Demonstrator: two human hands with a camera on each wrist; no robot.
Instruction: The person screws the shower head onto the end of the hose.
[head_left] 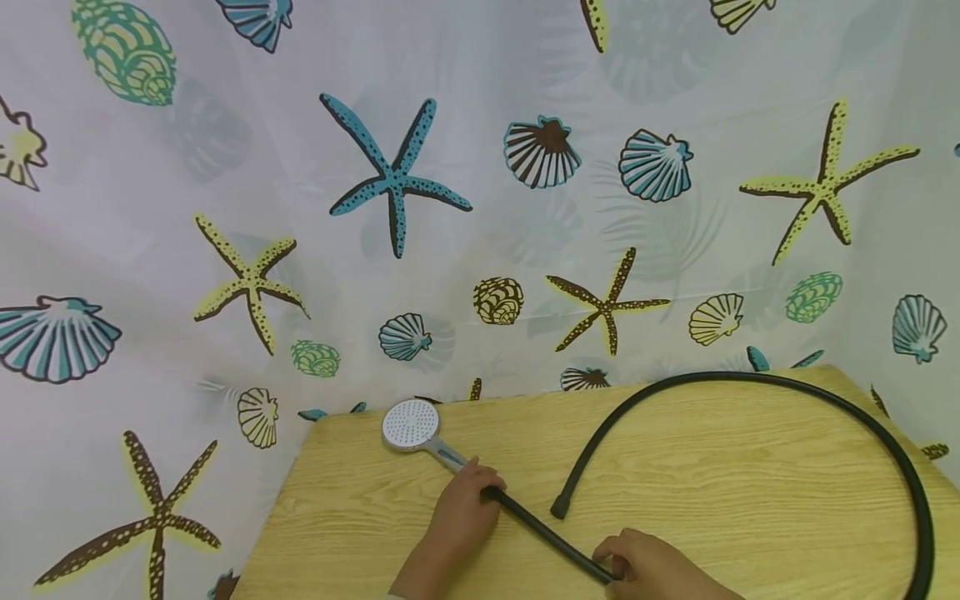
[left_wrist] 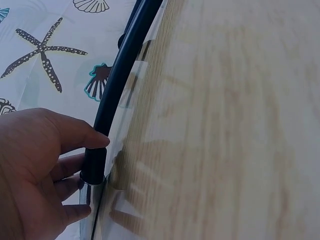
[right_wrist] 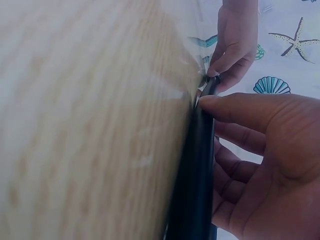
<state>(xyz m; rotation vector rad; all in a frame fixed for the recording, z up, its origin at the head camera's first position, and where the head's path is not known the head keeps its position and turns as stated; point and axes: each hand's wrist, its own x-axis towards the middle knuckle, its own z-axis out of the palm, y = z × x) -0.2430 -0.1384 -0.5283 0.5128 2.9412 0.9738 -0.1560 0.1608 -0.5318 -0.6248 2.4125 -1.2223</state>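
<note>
A shower head (head_left: 411, 425) with a round, dotted white face and a grey handle lies face up at the table's back left. A black shower hose (head_left: 543, 530) meets the end of that handle. My left hand (head_left: 468, 504) pinches the joint, thumb and fingers around the hose's end collar (left_wrist: 93, 167) and the handle just below it. Farther along, my right hand (head_left: 648, 567) grips the hose (right_wrist: 192, 185) between thumb and curled fingers. The hose's other end (head_left: 560, 506) lies loose on the wood, between the two hands and a little behind them.
The hose sweeps in a wide arc over the right side of the wood-grain table (head_left: 750, 467) and leaves the head view at the lower right. Behind and beside the table hangs a white curtain (head_left: 465, 275) printed with starfish and shells, close against the back edge.
</note>
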